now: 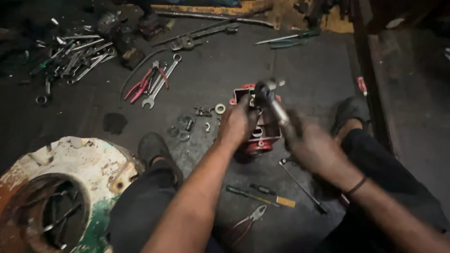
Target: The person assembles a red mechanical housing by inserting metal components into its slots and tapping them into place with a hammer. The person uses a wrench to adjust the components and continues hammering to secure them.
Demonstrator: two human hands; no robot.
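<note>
Fingers of the left hand (237,122) curl closed over the near-left edge of a red metal housing (259,133), which sits on the dark floor (300,70) between the person's shoes. Just right of it, the right hand (309,146) is wrapped tight around a hammer (271,96), its head blurred above the housing. Washers (183,122) lie left of the housing, red pliers (139,88) farther left, and a screwdriver (260,195) nearer.

Dim workshop: a dark, oil-stained floor (243,65) fills the frame, with a dark upright post (370,93) at right.
</note>
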